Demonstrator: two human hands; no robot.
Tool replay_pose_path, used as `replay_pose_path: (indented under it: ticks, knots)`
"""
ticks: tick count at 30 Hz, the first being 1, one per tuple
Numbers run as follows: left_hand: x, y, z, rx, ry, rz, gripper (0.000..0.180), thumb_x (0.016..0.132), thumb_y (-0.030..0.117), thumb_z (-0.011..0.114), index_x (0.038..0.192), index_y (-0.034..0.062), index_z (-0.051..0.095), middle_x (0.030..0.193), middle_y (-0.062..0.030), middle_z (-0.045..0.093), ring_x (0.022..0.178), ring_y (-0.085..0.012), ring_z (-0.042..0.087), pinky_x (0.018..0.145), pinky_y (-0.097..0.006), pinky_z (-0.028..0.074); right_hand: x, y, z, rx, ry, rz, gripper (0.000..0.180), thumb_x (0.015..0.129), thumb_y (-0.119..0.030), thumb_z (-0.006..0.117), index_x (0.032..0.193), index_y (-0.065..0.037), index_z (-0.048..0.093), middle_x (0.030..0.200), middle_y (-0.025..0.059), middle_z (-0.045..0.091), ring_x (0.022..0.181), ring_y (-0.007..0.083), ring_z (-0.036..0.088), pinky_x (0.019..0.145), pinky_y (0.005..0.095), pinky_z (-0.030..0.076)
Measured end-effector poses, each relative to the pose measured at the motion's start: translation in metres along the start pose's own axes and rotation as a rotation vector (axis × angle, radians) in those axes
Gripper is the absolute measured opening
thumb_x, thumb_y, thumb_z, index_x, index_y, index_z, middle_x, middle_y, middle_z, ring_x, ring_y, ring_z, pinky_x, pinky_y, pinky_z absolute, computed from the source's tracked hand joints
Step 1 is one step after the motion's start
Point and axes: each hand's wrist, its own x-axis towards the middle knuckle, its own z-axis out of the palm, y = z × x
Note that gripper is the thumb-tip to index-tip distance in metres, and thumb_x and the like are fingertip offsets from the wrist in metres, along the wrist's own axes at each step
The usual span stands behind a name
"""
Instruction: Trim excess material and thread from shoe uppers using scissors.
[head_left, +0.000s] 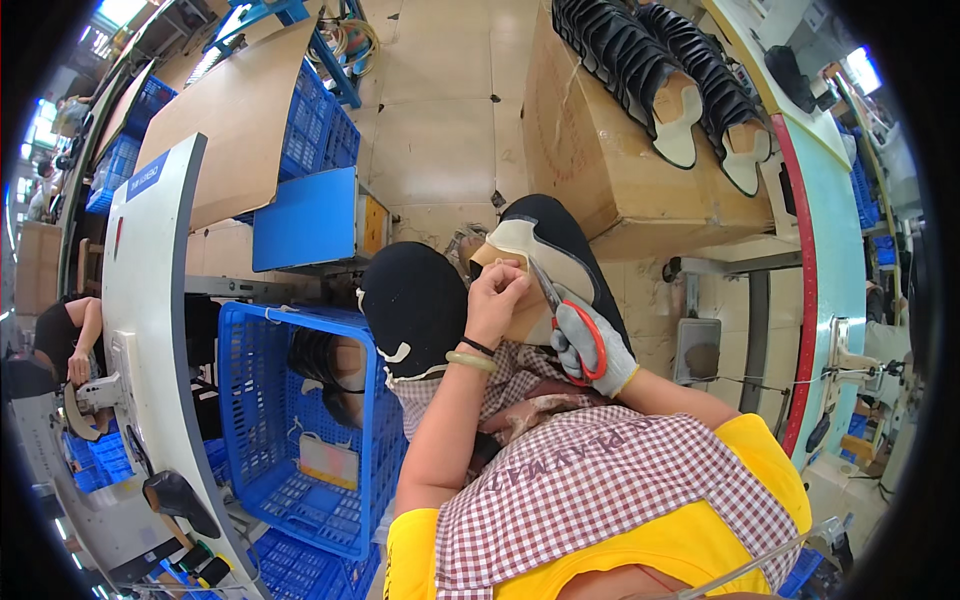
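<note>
A shoe upper (567, 268) with cream lining and a tan inner part lies over my right thigh. My left hand (497, 300) is bare and pinches the edge of the upper between thumb and fingers. My right hand (582, 345), in a grey-white glove, is closed around red-handled scissors (600, 352). The scissor blades point up and to the left, right beside my left fingertips at the edge of the upper. The fingers hide the exact spot they pinch, and whether the blades touch the material is too small to tell.
At my left stands a blue plastic crate (300, 535) with dark shoe parts inside. Black shoe uppers (625, 75) are stacked in rows on a cardboard box (640, 205) ahead right. White work tables (150, 230) flank me; another person's arm (88, 335) shows far left.
</note>
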Motion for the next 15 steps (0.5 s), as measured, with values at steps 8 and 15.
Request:
replay_pose_path:
  ticks: [8, 15]
  knots:
    - [-0.027, 0.024, -0.004, -0.010, -0.028, -0.052, 0.002, 0.084, 0.004, 0.065, 0.083, 0.0019, 0.064, 0.110, -0.0079, 0.057, 0.088, -0.0081, 0.055, 0.082, -0.023, 0.043, -0.003, -0.031, -0.026, -0.226, -0.092, 0.099, 0.025, 0.095, -0.034, 0.051, 0.098, -0.010, 0.052, 0.068, -0.0005, 0.053, 0.044, 0.0047, 0.042, 0.038, 0.0197, 0.032]
    - [-0.031, 0.022, -0.008, -0.136, -0.064, -0.097, 0.003, 0.084, 0.004, 0.066, 0.082, 0.0023, 0.065, 0.111, -0.0076, 0.058, 0.109, -0.0112, 0.050, 0.091, -0.025, 0.039, -0.003, -0.052, -0.021, -0.327, -0.164, 0.123, 0.026, 0.094, -0.034, 0.051, 0.102, -0.010, 0.053, 0.069, -0.0007, 0.054, 0.046, 0.0047, 0.042, 0.040, 0.0194, 0.034]
